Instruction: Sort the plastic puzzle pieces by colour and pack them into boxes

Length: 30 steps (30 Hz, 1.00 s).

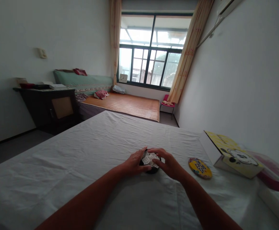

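Note:
A small round black tin (151, 172) sits on the white-clothed table, filled with white pieces (150, 157) that bear dark markings too small to read. My left hand (135, 161) curves around the tin's left side, thumb along the near rim and fingers at the far edge. From the right, my right hand (167, 162) grips the other side, with its thumb over the white pieces and its fingers bent across the far rim. Off to the right lies a round yellow lid (200, 168) with dark lettering, flat on the cloth.
Right of the lid stands a yellow-and-white cartoon box (232, 155), beside a clear-and-pink plastic container (273, 171). White cloth (70, 159) covers the table. Beyond are a bed with a mat (127, 103), a dark cabinet (50, 105) and a pink chair (167, 101).

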Motion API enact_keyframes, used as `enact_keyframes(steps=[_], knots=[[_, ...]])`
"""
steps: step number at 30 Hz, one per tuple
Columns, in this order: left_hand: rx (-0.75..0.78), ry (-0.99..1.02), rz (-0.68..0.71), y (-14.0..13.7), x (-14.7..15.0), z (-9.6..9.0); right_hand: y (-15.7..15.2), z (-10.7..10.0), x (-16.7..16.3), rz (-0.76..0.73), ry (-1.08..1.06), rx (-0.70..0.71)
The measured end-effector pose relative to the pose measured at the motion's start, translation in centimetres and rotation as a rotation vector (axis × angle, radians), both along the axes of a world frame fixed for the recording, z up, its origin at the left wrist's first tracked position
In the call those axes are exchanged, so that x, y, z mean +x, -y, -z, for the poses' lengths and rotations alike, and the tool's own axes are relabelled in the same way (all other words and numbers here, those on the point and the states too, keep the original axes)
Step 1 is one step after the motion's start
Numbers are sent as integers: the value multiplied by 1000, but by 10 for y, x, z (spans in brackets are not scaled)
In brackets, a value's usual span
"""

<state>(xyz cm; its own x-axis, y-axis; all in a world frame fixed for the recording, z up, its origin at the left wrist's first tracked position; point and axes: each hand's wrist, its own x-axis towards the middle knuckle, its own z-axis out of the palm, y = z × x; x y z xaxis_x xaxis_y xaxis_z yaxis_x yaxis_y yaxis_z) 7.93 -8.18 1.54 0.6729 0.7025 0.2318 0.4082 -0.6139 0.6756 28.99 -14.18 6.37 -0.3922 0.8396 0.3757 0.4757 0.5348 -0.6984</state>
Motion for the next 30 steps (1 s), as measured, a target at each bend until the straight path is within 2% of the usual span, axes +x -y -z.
enact_keyframes(steps=[3, 5, 10, 15, 17, 19, 22, 25, 28, 30], knots=[[-22, -15, -10, -3, 1, 2, 0, -5, 11, -7, 94, -49], [-25, -7, -12, -5, 2, 4, -3, -1, 16, 15, 110, -62], [-1, 9, -57, -5, 4, 6, -13, 20, 10, 262, 63, 76], [43, -51, 16, -2, 2, 1, -15, 29, 3, 188, 143, 198], [47, -65, 20, -1, 2, -2, -15, 27, 7, 216, 150, 215], [32, -60, -1, 0, 2, -4, -13, 21, 12, 221, 150, 156], [-14, -47, -6, -1, 2, -2, -6, 8, 16, 104, 193, 8], [-30, -55, 7, -4, 1, 3, -4, 0, 16, 49, 215, -19], [-23, -51, 4, -7, -1, 9, -11, 0, 29, 141, 164, -39], [-24, -35, 4, -9, -2, 10, -18, 3, 54, 329, 200, -20]])
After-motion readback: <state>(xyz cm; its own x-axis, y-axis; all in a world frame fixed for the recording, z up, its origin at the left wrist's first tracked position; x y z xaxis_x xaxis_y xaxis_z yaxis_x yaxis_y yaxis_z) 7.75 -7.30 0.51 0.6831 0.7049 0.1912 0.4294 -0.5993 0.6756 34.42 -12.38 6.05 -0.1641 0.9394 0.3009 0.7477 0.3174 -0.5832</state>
